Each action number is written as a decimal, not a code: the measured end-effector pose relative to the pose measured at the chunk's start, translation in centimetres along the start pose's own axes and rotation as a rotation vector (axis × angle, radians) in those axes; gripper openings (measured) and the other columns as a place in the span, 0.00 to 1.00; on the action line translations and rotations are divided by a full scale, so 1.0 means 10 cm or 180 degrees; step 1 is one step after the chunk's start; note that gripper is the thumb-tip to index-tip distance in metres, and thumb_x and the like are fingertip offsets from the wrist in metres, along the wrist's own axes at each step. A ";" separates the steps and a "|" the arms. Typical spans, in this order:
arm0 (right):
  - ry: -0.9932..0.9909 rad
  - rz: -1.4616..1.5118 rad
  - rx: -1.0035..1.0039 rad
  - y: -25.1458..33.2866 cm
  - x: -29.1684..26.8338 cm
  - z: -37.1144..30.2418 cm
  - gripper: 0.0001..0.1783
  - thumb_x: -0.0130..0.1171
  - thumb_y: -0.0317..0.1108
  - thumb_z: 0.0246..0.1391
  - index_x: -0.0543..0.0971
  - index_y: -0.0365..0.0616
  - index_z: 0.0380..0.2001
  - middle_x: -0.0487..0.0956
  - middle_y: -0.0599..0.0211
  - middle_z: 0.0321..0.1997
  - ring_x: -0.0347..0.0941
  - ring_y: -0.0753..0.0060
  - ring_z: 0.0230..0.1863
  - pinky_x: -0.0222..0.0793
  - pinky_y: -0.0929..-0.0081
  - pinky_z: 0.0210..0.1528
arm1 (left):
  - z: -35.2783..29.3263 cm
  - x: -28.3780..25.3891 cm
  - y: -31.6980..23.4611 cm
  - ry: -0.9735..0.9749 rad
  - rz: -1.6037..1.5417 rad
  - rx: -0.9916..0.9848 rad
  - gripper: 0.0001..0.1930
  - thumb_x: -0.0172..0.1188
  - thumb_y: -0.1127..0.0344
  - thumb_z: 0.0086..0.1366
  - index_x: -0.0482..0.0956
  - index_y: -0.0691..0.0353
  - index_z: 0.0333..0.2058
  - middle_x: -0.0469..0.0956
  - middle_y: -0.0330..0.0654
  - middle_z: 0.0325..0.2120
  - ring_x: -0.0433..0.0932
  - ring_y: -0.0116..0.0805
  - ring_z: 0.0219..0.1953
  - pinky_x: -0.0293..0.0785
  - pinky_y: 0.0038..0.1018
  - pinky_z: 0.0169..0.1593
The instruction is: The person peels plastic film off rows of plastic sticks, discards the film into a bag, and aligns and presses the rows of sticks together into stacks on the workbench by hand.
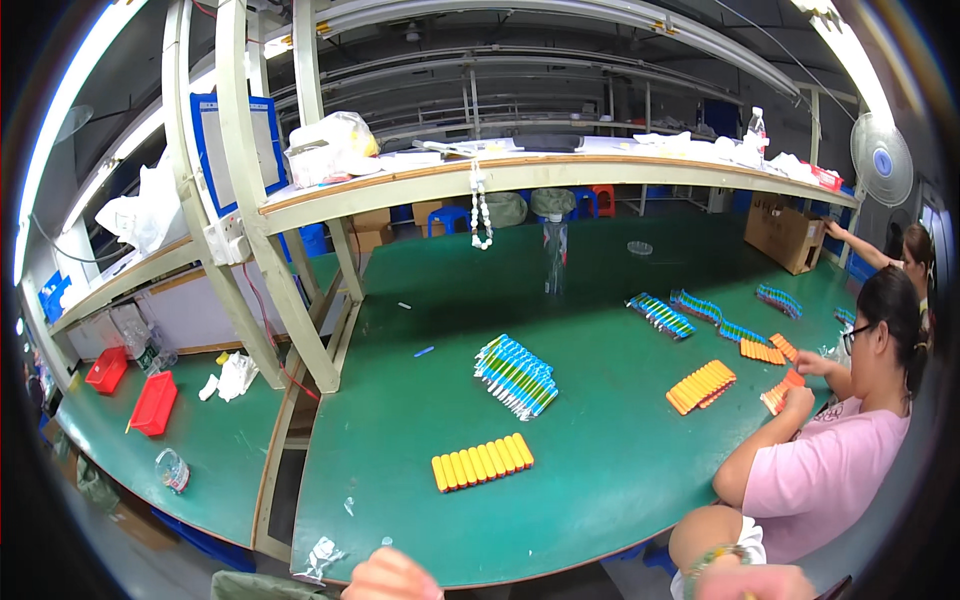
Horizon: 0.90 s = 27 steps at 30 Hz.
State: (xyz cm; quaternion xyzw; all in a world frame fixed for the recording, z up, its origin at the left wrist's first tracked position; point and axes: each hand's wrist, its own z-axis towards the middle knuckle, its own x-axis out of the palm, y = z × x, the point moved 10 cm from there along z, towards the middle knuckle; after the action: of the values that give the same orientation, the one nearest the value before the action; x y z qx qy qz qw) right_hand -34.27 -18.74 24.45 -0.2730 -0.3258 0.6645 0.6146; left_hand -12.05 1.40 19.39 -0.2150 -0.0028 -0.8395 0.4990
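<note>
Left hand (388, 577), right hand (757, 582) by bench's (600, 490) near edge, cropped; can't tell either grip. Yellow sticks (483, 462) look light, stiff; best squeezed from row ends.

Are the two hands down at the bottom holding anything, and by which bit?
I can't tell: the lower edge cuts off the left hand and the right hand, and no held thing shows clearly.

yellow pieces (482, 463), green tabletop (600, 480)
</note>
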 end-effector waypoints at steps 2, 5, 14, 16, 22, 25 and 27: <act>0.0351 0.0103 0.1005 -0.20 0.03 -0.33 0.14 0.56 0.26 0.58 0.69 0.47 0.18 0.73 0.74 0.18 0.57 0.81 0.10 0.50 0.72 0.13 | 0.00 0.02 0.19 0.0752 0.0498 -0.0349 0.10 0.59 0.62 0.68 0.72 0.59 0.43 0.76 0.39 0.25 0.71 0.34 0.27 0.66 0.34 0.35; 0.1635 -0.1278 0.3045 -0.68 -0.21 -1.38 0.14 0.62 0.37 0.53 0.71 0.45 0.20 0.73 0.66 0.19 0.64 0.68 0.16 0.59 0.67 0.18 | -0.17 0.00 1.09 0.1446 0.0806 -0.0962 0.05 0.57 0.75 0.64 0.77 0.64 0.39 0.80 0.42 0.27 0.77 0.35 0.23 0.74 0.28 0.32; 0.3556 -0.3720 0.6854 -1.07 -2.35 -4.68 0.30 0.66 0.54 0.51 0.80 0.40 0.49 0.74 0.52 0.52 0.78 0.49 0.49 0.75 0.56 0.51 | -0.70 -0.62 2.38 0.1953 0.2625 -0.1156 0.06 0.58 0.80 0.61 0.82 0.66 0.35 0.81 0.43 0.25 0.80 0.30 0.24 0.75 0.23 0.29; 0.3604 -0.3813 0.6710 -1.00 -2.27 -4.74 0.30 0.69 0.51 0.49 0.78 0.39 0.48 0.74 0.52 0.51 0.78 0.48 0.48 0.76 0.56 0.49 | -0.66 -0.76 2.44 0.1826 0.2493 -0.1367 0.06 0.58 0.80 0.61 0.82 0.66 0.35 0.80 0.42 0.24 0.79 0.30 0.23 0.73 0.23 0.27; 0.3665 -0.3971 0.6279 -1.10 -2.07 -4.64 0.36 0.78 0.38 0.39 0.68 0.38 0.47 0.71 0.51 0.47 0.79 0.46 0.43 0.78 0.54 0.43 | -0.65 -0.78 2.40 0.1627 0.2436 -0.1400 0.06 0.58 0.81 0.60 0.82 0.66 0.35 0.80 0.42 0.24 0.78 0.29 0.22 0.72 0.24 0.25; 0.3952 -0.3834 0.5810 -1.24 -1.89 -4.54 0.35 0.78 0.35 0.37 0.68 0.40 0.46 0.72 0.51 0.47 0.80 0.46 0.41 0.78 0.56 0.40 | -0.63 -0.72 2.41 0.1754 0.2518 -0.1271 0.07 0.58 0.82 0.60 0.82 0.66 0.35 0.80 0.42 0.24 0.77 0.29 0.22 0.72 0.24 0.25; 0.3997 -0.3838 0.5802 -1.25 -1.84 -4.56 0.33 0.78 0.35 0.37 0.69 0.42 0.43 0.72 0.54 0.46 0.79 0.48 0.41 0.77 0.56 0.40 | -0.65 -0.76 2.42 0.1709 0.2524 -0.1291 0.07 0.58 0.81 0.59 0.82 0.65 0.35 0.80 0.42 0.25 0.78 0.30 0.22 0.73 0.24 0.25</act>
State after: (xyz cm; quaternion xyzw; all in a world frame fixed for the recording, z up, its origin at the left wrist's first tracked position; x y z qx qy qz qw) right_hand 10.22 -32.18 4.26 0.1730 0.5252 0.0179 0.8330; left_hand 9.02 -5.82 5.64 -0.0689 0.3697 -0.5952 0.7102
